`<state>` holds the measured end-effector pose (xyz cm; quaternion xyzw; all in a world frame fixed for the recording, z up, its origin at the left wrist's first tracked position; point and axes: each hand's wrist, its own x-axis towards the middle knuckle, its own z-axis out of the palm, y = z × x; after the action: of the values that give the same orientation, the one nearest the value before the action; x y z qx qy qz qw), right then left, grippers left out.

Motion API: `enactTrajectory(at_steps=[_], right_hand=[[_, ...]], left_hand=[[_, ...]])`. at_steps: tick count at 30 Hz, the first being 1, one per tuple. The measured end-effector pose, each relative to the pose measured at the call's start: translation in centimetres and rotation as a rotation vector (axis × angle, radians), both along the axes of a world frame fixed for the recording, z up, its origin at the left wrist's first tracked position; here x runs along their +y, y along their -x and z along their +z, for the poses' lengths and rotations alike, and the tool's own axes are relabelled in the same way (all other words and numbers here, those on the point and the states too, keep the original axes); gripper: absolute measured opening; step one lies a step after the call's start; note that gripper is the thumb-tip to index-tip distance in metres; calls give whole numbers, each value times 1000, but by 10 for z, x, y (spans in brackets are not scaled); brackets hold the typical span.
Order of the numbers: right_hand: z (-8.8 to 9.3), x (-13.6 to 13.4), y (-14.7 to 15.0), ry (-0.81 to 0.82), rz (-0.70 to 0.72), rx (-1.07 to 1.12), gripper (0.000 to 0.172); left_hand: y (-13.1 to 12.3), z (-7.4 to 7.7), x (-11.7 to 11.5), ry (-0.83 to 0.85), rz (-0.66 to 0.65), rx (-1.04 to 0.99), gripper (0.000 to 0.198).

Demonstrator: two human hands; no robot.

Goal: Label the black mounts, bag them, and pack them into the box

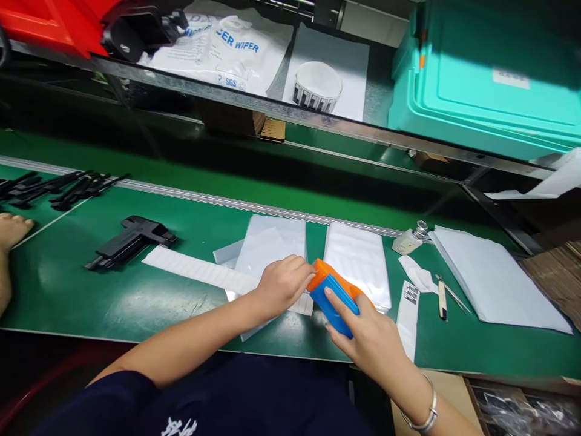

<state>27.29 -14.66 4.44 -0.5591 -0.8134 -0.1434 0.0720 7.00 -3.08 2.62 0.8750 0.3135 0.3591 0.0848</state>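
My right hand (370, 330) is wrapped around a blue-and-orange plastic device (336, 297), held tilted above the front part of the bench. At its orange end, my left hand (285, 281) has its fingers pinched together; whatever lies between the fingertips is hidden. Beneath my left hand runs a strip of white labels (195, 266), lying partly over clear plastic bags (263, 242). Another stack of clear bags (358, 257) is just behind the device. A black plastic part (134, 239) rests beyond the strip's left end.
Right of my hands are a small metal-topped bottle (410, 239), a label piece (408, 312), a cutter (442, 300), tweezers (454, 297) and a white sheet stack (494, 272). Another person's hand (13, 230) is at far left, near several black parts (59, 188). A shelf (254, 106) overhangs the back.
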Motion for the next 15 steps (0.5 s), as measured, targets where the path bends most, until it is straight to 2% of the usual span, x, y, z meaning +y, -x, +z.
enactTrajectory(at_steps=[2,3,5,6,7,8,10,11,12,15], right_hand=[[5,1,6,64,-59,47,58],[8,3,8,115,-118,70,59],[13,11,6,219,-293,97,59],[14,17,0,248,-395,102,57],[15,24,-10,253,-488,110,56],[16,32,-26,228,-547,130,57],[18,44,-72,112,-693,191,61],[20,47,-100,38,-783,226,62],[22,49,-128,-29,-884,263,61],[28,51,-209,-183,-1193,351,50]], left_hand=[[-8,-1,-11,-269,38,37,29],[-12,0,-18,-363,7,19,29],[-15,4,-34,-453,-180,-75,27],[-14,7,-40,-452,-346,-113,27],[-11,10,-44,-398,-464,-147,28],[-7,12,-43,-281,-467,-146,29],[1,12,-30,-212,-465,-179,23],[3,10,-21,-160,-434,-177,17],[5,5,-12,-14,-334,-140,14],[6,-14,2,306,-207,-38,25]])
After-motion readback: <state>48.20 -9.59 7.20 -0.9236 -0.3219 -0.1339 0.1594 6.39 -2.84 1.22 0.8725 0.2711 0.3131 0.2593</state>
